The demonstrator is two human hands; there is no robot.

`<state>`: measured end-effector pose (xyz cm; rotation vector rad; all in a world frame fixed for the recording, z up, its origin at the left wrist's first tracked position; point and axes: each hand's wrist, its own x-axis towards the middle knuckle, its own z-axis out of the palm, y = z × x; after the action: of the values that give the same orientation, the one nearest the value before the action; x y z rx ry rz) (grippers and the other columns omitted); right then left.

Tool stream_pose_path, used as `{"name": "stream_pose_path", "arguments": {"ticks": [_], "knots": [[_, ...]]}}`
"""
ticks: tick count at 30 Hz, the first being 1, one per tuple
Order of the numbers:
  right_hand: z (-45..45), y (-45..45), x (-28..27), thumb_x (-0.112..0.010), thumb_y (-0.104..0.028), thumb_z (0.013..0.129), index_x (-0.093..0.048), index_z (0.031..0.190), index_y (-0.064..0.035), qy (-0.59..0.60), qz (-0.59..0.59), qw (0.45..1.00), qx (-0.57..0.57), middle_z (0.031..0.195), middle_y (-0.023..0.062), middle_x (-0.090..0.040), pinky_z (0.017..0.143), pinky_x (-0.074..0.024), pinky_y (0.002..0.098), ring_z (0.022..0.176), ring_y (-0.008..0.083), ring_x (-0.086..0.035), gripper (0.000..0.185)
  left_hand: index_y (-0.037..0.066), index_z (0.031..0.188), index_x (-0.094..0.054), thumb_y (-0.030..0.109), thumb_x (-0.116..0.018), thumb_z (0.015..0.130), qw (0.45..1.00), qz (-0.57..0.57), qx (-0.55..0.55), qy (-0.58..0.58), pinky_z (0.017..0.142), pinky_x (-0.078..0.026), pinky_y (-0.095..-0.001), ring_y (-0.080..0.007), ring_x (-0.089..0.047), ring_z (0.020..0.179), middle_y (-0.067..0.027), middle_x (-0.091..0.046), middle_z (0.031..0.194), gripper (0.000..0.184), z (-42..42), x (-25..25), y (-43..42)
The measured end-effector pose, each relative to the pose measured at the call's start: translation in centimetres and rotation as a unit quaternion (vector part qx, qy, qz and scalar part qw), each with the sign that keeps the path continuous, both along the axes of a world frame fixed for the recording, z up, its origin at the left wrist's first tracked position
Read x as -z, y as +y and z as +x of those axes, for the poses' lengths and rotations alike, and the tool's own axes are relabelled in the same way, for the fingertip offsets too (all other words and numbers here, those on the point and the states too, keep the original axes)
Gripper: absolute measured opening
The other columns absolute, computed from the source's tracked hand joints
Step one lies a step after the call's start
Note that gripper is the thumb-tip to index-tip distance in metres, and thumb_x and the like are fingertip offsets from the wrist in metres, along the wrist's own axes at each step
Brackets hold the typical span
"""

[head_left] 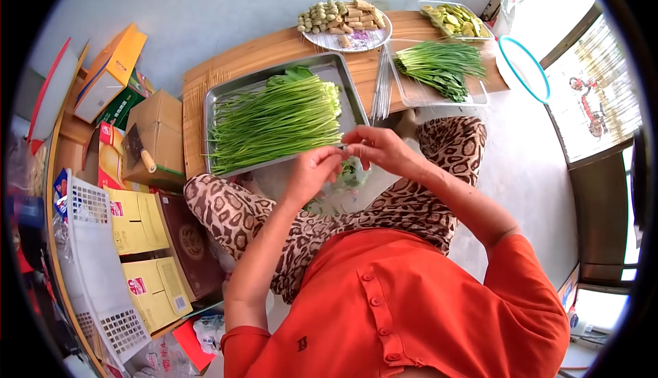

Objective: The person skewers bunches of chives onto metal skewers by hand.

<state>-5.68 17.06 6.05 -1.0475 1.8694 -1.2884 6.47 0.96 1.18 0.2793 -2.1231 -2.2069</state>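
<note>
My left hand (319, 171) and my right hand (385, 150) meet at the front edge of the metal tray (353, 97), fingertips pinched close together. Whatever is between the fingers is too small to make out. Long green chives (274, 121) lie side by side across the tray, with their pale ends to the right. Below my hands, between the knees, some leafy green scraps (352, 174) show in what looks like a clear plastic bag, partly hidden by my hands.
Metal skewers (382, 87) lie right of the tray, beside a clear tray (408, 97) of more greens (442, 66). Behind are a plate (329, 41) of skewered food and a container (488, 34) of green slices. Cardboard boxes (161, 128) and a cleaver (140, 152) are at left.
</note>
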Motion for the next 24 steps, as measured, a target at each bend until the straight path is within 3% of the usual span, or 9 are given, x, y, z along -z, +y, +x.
{"name": "stream_pose_path", "arguments": {"ticks": [1, 6, 8, 11, 17, 20, 21, 22, 24], "knots": [[-0.5, -0.3, -0.2, -0.057, -0.024, 0.094, -0.057, 0.109, 0.0009, -0.003, 0.009, 1.000, -0.018, 0.077, 0.0017, -0.060, 0.054, -0.0440, 0.0227, 0.060, 0.0064, -0.053, 0.029, 0.000, 0.098, -0.065, 0.012, -0.054, 0.093, 1.000, -0.021, 0.007, 0.003, 0.051, -0.040, -0.0183, -0.0050, -0.052, 0.056, -0.0001, -0.061, 0.073, 0.017, -0.1, 0.6, 0.4], [-3.5, -1.9, 1.5, -0.049, -0.018, 0.098, -0.057, 0.091, -0.0028, -0.113, -0.015, 0.991, -0.076, 0.076, 0.0013, -0.062, 0.051, -0.0424, 0.0208, 0.055, 0.0072, -0.053, 0.018, 0.002, 0.100, -0.068, 0.013, -0.056, 0.090, 0.999, -0.039, 0.005, -0.015, 0.052, -0.041, -0.0208, -0.0054, -0.050, 0.056, 0.0006, -0.061, 0.072, 0.019, -0.9, 1.1, 2.0], [-5.4, -2.3, 1.7, -0.046, -0.024, 0.098, -0.056, 0.092, -0.0069, -0.163, -0.050, 0.983, -0.061, 0.078, 0.0027, -0.065, 0.048, -0.0397, 0.0203, 0.055, 0.0079, -0.055, 0.021, 0.003, 0.102, -0.068, 0.012, -0.057, 0.089, 0.999, -0.040, -0.001, -0.029, 0.053, -0.042, -0.0203, -0.0053, -0.051, 0.056, 0.0002, -0.062, 0.075, 0.019, -1.3, 1.1, 1.6], [-9.7, -3.1, 2.4, -0.046, -0.026, 0.098, -0.056, 0.096, -0.0066, -0.217, -0.061, 0.974, 0.004, 0.072, 0.0051, -0.064, 0.047, -0.0394, 0.0208, 0.051, 0.0088, -0.053, 0.022, 0.003, 0.105, -0.066, 0.012, -0.057, 0.091, 0.994, -0.100, -0.010, -0.036, 0.057, -0.043, -0.0178, -0.0037, -0.055, 0.063, -0.0016, -0.066, 0.083, 0.019, -2.3, 1.1, -1.1], [-14.4, -3.4, 5.6, -0.043, -0.024, 0.099, -0.058, 0.101, -0.0059, -0.284, -0.079, 0.954, 0.060, 0.064, 0.0039, -0.060, 0.044, -0.0373, 0.0210, 0.044, 0.0091, -0.047, 0.024, 0.003, 0.093, -0.070, 0.013, -0.061, 0.084, 0.942, -0.314, -0.120, 0.014, 0.064, -0.047, -0.0251, -0.0104, -0.060, 0.067, -0.0054, -0.067, 0.079, 0.016, -8.8, 1.7, -9.0], [-14.0, -3.7, 6.0, -0.043, -0.024, 0.099, -0.058, 0.099, -0.0060, -0.264, -0.060, 0.960, 0.075, 0.063, 0.0035, -0.060, 0.044, -0.0369, 0.0211, 0.044, 0.0088, -0.046, 0.024, 0.005, 0.096, -0.069, 0.012, -0.062, 0.082, 0.887, -0.446, -0.107, 0.046, 0.072, -0.049, -0.0309, -0.0190, -0.064, 0.079, -0.0091, -0.067, 0.089, 0.017, -12.6, 2.5, -11.3], [-13.9, -3.6, 5.5, -0.043, -0.025, 0.099, -0.059, 0.098, -0.0066, -0.265, -0.068, 0.961, 0.049, 0.062, 0.0031, -0.059, 0.044, -0.0363, 0.0213, 0.044, 0.0083, -0.045, 0.024, 0.006, 0.109, -0.064, 0.012, -0.063, 0.082, 0.887, -0.455, -0.075, -0.003, 0.081, -0.047, -0.0350, -0.0255, -0.061, 0.094, -0.0122, -0.064, 0.105, 0.028, -13.7, 2.6, -11.9], [-14.0, -3.5, 5.4, -0.043, -0.025, 0.099, -0.059, 0.098, -0.0066, -0.268, -0.070, 0.960, 0.052, 0.062, 0.0031, -0.059, 0.044, -0.0363, 0.0213, 0.044, 0.0083, -0.045, 0.024, 0.006, 0.109, -0.064, 0.012, -0.063, 0.082, 0.887, -0.457, -0.071, -0.004, 0.081, -0.047, -0.0350, -0.0255, -0.061, 0.094, -0.0122, -0.064, 0.105, 0.028, -14.8, 3.4, -12.7], [-14.1, -3.3, 5.5, -0.044, -0.025, 0.099, -0.059, 0.097, -0.0070, -0.265, -0.059, 0.961, 0.059, 0.062, 0.0025, -0.059, 0.044, -0.0360, 0.0212, 0.045, 0.0079, -0.046, 0.024, 0.007, 0.121, -0.056, 0.014, -0.065, 0.081, 0.802, -0.596, -0.027, 0.043, 0.089, -0.044, -0.0370, -0.0295, -0.054, 0.109, -0.0137, -0.058, 0.120, 0.042, -16.5, 5.1, -13.9]]}}
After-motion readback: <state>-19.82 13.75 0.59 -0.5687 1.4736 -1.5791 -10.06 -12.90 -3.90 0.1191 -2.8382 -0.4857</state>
